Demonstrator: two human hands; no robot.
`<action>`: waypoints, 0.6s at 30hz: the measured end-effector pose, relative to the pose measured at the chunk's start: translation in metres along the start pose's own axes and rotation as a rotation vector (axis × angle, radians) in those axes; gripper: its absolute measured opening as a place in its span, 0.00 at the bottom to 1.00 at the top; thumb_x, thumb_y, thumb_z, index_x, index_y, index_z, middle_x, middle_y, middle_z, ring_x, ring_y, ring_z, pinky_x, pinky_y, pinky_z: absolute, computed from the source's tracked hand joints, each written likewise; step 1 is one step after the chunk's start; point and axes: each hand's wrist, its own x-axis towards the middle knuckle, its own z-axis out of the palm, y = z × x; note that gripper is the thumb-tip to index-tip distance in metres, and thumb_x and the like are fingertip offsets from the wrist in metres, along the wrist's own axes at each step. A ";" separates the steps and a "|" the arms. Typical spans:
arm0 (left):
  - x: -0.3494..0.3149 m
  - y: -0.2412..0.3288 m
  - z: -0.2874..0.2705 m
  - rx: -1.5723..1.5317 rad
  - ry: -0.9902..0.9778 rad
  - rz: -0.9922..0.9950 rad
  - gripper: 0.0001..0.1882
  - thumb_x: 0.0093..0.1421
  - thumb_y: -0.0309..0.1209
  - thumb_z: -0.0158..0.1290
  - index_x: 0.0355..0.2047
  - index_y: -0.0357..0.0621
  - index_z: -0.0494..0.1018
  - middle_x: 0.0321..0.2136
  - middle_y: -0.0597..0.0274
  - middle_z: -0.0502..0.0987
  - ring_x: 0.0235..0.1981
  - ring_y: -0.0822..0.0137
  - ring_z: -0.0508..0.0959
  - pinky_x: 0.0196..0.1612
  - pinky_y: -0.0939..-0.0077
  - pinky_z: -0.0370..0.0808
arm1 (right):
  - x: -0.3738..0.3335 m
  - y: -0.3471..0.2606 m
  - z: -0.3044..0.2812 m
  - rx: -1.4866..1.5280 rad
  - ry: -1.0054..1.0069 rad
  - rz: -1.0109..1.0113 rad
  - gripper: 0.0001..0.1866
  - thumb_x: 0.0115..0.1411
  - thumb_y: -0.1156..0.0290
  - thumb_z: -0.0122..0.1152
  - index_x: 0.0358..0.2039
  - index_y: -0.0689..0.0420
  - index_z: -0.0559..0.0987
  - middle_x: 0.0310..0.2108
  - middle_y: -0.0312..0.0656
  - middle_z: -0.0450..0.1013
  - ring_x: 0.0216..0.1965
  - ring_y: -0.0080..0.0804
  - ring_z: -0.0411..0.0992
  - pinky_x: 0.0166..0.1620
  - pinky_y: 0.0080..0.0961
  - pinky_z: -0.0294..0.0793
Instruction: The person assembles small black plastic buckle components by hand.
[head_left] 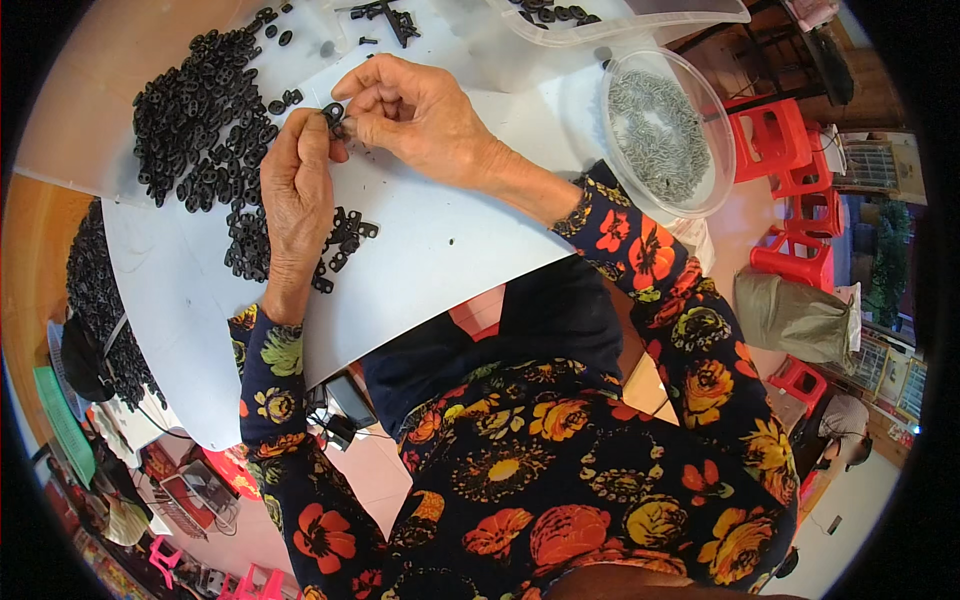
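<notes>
A small black plastic piece with round holes [333,114] sits between the thumb and fingers of my left hand [303,180]. My right hand [420,115] meets it from the right, its thumb and fingers bent together at the piece; what they pinch is too small to make out. Left of my hands lies a large heap of black plastic pieces [195,120]. A smaller group of double-holed black pieces [347,232] lies beside my left wrist on the white table [430,260].
At the right of the table stands a clear round tub [722,150] holding many small silvery metal parts, probably springs. A clear plastic tray [640,25] is at the back. Red stools [770,140] and a sack [795,315] stand on the floor at right; another person [845,425] is farther off.
</notes>
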 end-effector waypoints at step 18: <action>0.002 0.000 -0.001 -0.090 -0.076 -0.091 0.16 0.67 0.35 0.40 0.26 0.38 0.66 0.18 0.70 0.65 0.23 0.79 0.63 0.26 0.84 0.63 | 0.001 -0.001 -0.002 -0.092 -0.088 -0.008 0.15 0.53 0.78 0.62 0.42 0.63 0.74 0.25 0.32 0.70 0.28 0.15 0.68 0.34 0.14 0.71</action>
